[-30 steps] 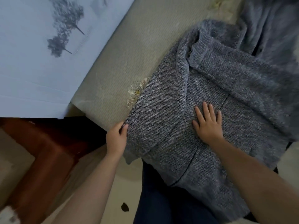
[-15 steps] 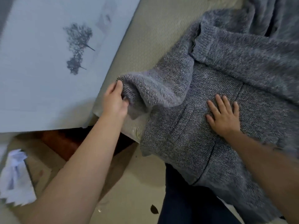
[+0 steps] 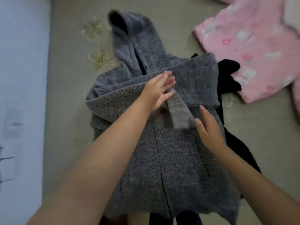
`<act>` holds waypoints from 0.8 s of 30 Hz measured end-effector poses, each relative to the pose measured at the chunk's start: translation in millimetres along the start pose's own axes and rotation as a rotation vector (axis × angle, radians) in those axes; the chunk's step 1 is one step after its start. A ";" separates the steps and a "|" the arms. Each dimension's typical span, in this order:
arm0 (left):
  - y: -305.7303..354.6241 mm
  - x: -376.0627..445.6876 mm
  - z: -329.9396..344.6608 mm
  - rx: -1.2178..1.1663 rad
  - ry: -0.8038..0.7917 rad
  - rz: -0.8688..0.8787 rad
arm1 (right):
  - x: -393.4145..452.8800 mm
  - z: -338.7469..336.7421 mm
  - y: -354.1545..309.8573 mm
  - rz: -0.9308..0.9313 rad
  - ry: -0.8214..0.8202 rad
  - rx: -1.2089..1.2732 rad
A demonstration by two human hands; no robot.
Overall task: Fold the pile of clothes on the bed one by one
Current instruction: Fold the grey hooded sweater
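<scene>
Left arm: reaching forward from the lower left, bare forearm stretching diagonally up toward the centre.
Left hand [image 3: 158,90]: lying flat with straight fingers pointing to the right, palm turning downward; blurred at the fingertips.
Right arm: coming in from the lower right edge, bare forearm angling up and leftward.
Right hand [image 3: 209,129]: resting palm down with fingers straight and slightly spread, pointing up and left, well below the left hand.

Hooded sweater [image 3: 162,151] on bed [image 3: 69,95], dark garment [image 3: 227,75] under its right edge, fleece garment [image 3: 253,51] farther right
</scene>
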State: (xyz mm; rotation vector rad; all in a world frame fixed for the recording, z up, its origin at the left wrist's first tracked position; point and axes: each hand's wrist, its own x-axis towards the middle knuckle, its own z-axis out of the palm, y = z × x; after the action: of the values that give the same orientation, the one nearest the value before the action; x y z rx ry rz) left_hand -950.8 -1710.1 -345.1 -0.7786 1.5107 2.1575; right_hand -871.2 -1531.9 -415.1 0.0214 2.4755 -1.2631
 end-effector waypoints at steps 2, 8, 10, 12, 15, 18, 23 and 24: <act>-7.4 5.2 -3.8 0.361 0.021 0.045 | -1.8 -5.7 4.0 0.065 0.099 0.079; -31.0 9.9 -92.7 1.351 0.375 0.253 | 20.5 27.9 0.4 0.084 0.007 -0.428; -34.2 14.0 -115.4 1.581 0.431 0.180 | 36.6 32.7 -1.5 0.017 0.102 -0.500; -31.0 20.3 -136.0 1.675 0.512 0.089 | 52.6 23.6 -1.9 -0.053 0.243 -0.469; -17.1 32.6 -159.8 1.715 0.551 -0.016 | 75.1 -10.6 -6.1 -0.086 0.258 -0.374; -3.2 39.6 -171.5 1.587 0.562 0.170 | 97.9 -41.5 -23.1 -0.060 0.221 -0.292; 48.5 55.3 -160.9 1.496 0.427 0.522 | 143.8 -77.8 -48.8 0.137 0.255 -0.456; 57.8 66.2 -158.1 1.590 0.357 0.515 | 151.9 -83.0 -52.2 0.186 0.255 -0.524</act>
State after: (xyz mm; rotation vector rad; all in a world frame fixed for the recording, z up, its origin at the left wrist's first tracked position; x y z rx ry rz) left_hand -1002.2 -1878.3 -387.4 -0.1319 2.9859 0.3867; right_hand -1048.0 -1520.4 -378.9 0.2854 2.8674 -0.5399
